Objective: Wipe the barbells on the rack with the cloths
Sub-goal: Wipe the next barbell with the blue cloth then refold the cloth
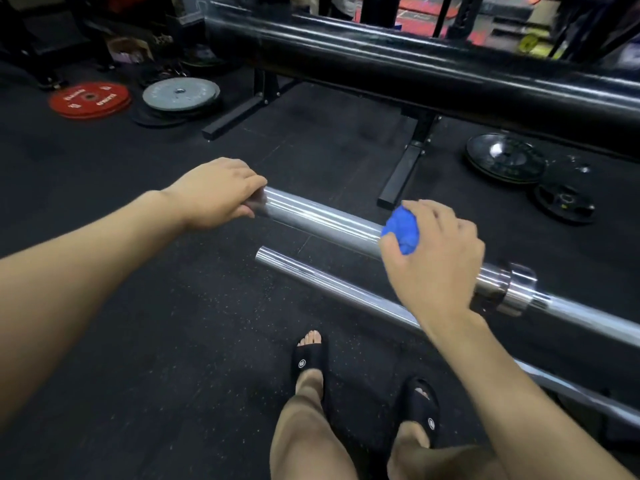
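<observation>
Two hands on a shiny barbell, one holding a blue cloth.

The upper barbell [322, 220] runs from the middle of the view down toward 4 o'clock. The left hand [221, 194] has its grip curled over the bar's end, just left of the middle. The right hand [433, 258] has its grip closed tight round a bunched-up blue cloth [401, 232] that touches the same bar, right of the middle. A second barbell [332, 282] lies just beside and below it. At 10 o'clock a red plate [89, 100] and a grey plate [180, 95] lie on the black floor [173, 323]. A thick black bar [415, 69] crosses at 1 o'clock. Black plates [505, 157] sit at 3 o'clock. Two feet in black sandals [310, 363] stand at 6 o'clock.
</observation>
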